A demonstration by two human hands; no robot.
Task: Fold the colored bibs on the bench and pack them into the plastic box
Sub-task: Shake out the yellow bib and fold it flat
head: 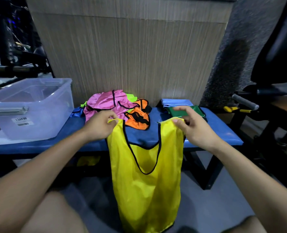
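Glossy yellow bib (146, 190) hangs from both hands' pinch.

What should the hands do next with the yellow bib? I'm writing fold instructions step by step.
Probably lay it flat on the bench. The left hand and right hand each pinch a shoulder strap of the yellow bib, which hangs unfolded over the bench's front edge, so it needs a surface before folding. The bare blue padding in front of the orange bib looks free.
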